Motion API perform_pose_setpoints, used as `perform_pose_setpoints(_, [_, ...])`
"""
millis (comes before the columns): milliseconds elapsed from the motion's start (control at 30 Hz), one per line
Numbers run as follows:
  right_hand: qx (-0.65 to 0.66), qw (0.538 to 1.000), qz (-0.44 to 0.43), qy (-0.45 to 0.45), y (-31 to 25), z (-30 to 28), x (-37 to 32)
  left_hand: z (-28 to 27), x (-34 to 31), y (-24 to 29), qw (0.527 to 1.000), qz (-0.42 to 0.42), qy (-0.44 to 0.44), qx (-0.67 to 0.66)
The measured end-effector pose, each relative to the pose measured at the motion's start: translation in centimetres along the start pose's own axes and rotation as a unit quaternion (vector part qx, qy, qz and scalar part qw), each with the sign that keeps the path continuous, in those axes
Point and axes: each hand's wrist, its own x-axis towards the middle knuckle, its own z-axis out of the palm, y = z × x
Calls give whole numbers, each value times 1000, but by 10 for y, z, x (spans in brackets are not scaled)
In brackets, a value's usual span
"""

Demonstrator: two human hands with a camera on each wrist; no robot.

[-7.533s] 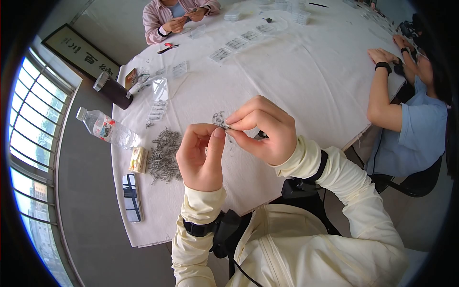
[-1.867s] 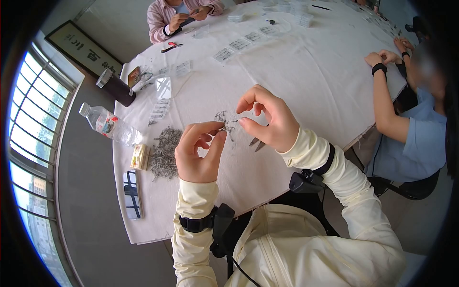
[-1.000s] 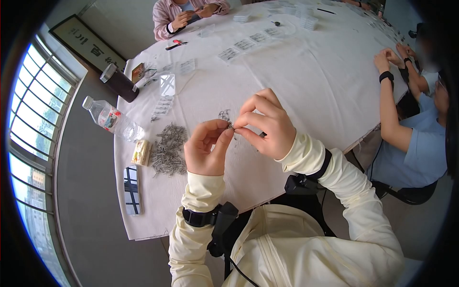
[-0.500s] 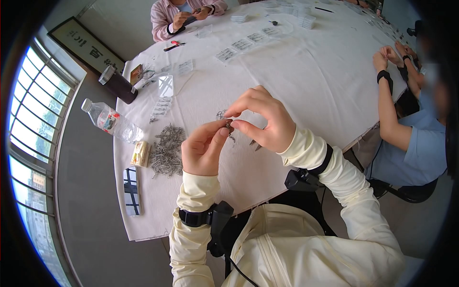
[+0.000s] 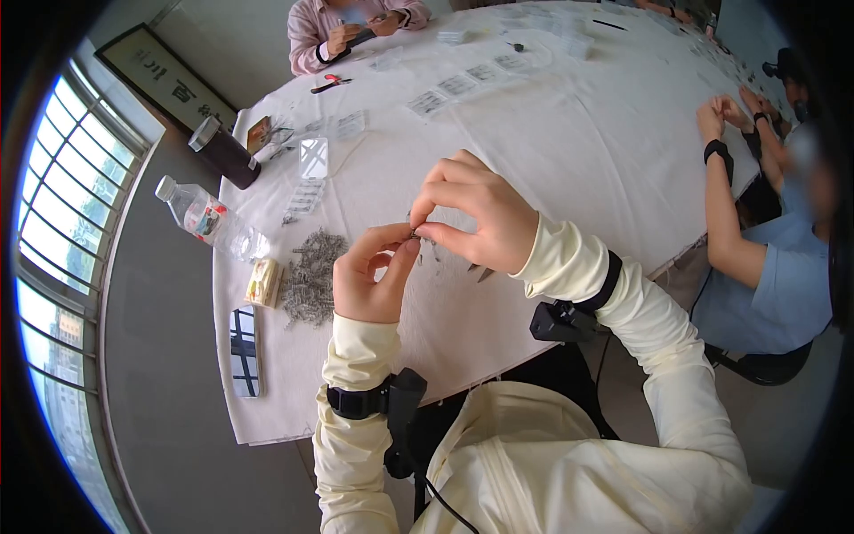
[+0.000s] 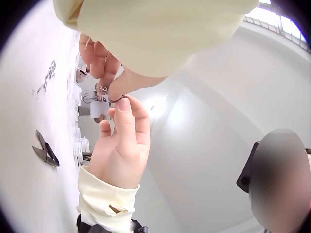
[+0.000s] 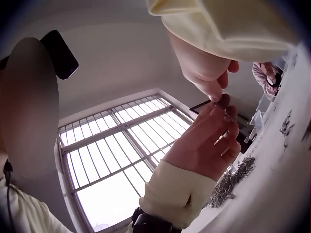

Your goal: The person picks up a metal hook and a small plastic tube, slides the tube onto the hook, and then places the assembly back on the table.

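In the head view, my left hand (image 5: 372, 276) pinches a small metal piece between thumb and forefinger. My right hand (image 5: 476, 209) meets it at the fingertips, thumb and forefinger together on the same piece. The left wrist view shows a thin dark curved wire (image 6: 118, 99) between the two hands, with small hook-like loops (image 6: 101, 90) close by; fingers hide much of it. A loose strand of small metal pieces (image 6: 48, 77) lies on the cloth beyond the hands. Dark thread snips (image 6: 46, 151) lie on the table, partly behind my right hand in the head view.
A heap of small grey metal pieces (image 5: 313, 276) lies left of my hands. Around it are a phone (image 5: 245, 351), a tissue pack (image 5: 263, 283), a plastic bottle (image 5: 209, 218) and a dark flask (image 5: 224, 153). Clear cases (image 5: 454, 86) stand farther back. Other people sit around the table.
My right hand was apart from the left with a curved wire showing between them; its fingertips then returned to the left ones. Both hands have shifted slightly left since a second ago.
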Motion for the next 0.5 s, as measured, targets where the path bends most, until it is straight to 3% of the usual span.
perform_pose_setpoints(133, [25, 999, -30, -33, 22, -1, 13, -6, 4, 2, 999, -11, 21, -40])
perform_pose_setpoints(233, [16, 984, -15, -179, 42, -4, 3, -12, 4, -4, 996, -6, 45, -74])
perform_pose_setpoints(333, [14, 967, -24, -253, 48, 5, -10, -12, 5, -4, 994, -1, 53, -100])
perform_pose_setpoints(500, [-11, 962, -51, -268, 48, 13, -11, -12, 5, -6, 992, -4, 37, -124])
